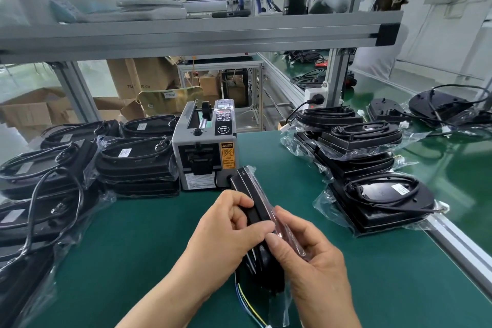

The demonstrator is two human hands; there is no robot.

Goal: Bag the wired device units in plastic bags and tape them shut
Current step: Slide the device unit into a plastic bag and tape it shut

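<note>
A black wired device unit (246,192) in a clear plastic bag stands on edge above the green mat, tilted toward me, with coloured wires (247,303) trailing from its near end. My left hand (226,231) grips the unit's left side, thumb and fingers curled around it. My right hand (308,253) pinches the folded bag flap (290,237) against the unit's right side. Whether tape is on the flap I cannot tell.
A grey tape dispenser machine (205,149) stands just behind the unit. Stacks of bagged units (135,160) fill the left side. More bagged units (378,194) lie at the right, beside the aluminium table rail (463,242). Unbagged units (439,106) sit far right.
</note>
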